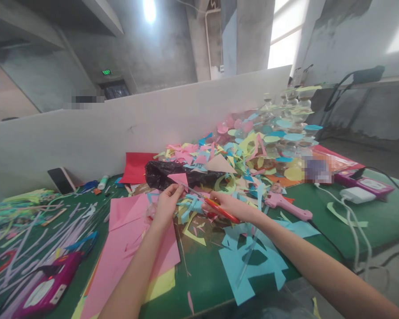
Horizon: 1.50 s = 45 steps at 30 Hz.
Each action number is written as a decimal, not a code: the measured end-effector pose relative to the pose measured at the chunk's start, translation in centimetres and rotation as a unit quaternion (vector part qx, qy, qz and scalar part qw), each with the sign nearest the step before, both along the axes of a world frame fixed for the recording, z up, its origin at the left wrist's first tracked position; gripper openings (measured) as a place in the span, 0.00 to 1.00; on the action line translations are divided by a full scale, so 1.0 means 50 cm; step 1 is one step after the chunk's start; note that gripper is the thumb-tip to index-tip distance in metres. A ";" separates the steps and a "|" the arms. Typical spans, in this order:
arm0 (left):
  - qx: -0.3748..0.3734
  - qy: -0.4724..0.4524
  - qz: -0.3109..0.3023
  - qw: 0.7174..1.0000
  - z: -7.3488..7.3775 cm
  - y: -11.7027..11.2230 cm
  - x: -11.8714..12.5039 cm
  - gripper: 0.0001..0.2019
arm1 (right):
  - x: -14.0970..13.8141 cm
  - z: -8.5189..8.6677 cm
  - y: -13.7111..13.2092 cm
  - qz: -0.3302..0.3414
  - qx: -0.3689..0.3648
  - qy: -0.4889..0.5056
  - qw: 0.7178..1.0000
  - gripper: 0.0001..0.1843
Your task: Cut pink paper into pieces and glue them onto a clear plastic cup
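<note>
Between the fingers of my left hand (169, 200) is a small piece of pink paper (178, 178), held up over the table. My right hand (231, 207) is closed around the red handles of a pair of scissors (223, 210). The blades point left toward the pink paper; whether they touch it I cannot tell. Behind both hands lies a crumpled black plastic bag (164, 173) under a heap of coloured paper scraps (199, 155). Larger pink sheets (129, 230) lie below my left forearm, and a cut-up blue sheet (252, 261) lies below my right.
A pink glue gun (287, 204) rests at the right, near a purple power strip (365, 181) with white cables. Clear plastic cups with paper discs (286, 133) are stacked behind. Thin strips (63, 235), a phone (61, 180) and another purple power strip (49, 288) are at the left.
</note>
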<state>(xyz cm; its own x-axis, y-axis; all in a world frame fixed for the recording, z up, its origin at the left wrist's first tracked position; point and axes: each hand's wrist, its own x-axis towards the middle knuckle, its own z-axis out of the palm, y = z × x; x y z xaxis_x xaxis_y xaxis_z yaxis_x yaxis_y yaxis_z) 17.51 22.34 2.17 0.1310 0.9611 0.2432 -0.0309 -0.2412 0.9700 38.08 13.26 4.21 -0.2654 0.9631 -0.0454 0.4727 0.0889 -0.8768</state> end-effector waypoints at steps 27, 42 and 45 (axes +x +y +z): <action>0.033 -0.051 0.014 0.998 -0.013 -0.006 0.008 0.12 | 0.000 -0.022 0.016 -0.012 0.039 -0.020 0.999 0.27; 0.069 0.019 0.030 0.997 -0.001 -0.016 0.001 0.12 | -0.003 -0.028 0.018 -0.007 0.021 -0.008 1.000 0.27; 0.067 0.028 0.039 0.997 0.002 -0.019 0.003 0.11 | -0.004 -0.025 0.016 -0.009 0.017 -0.011 1.000 0.27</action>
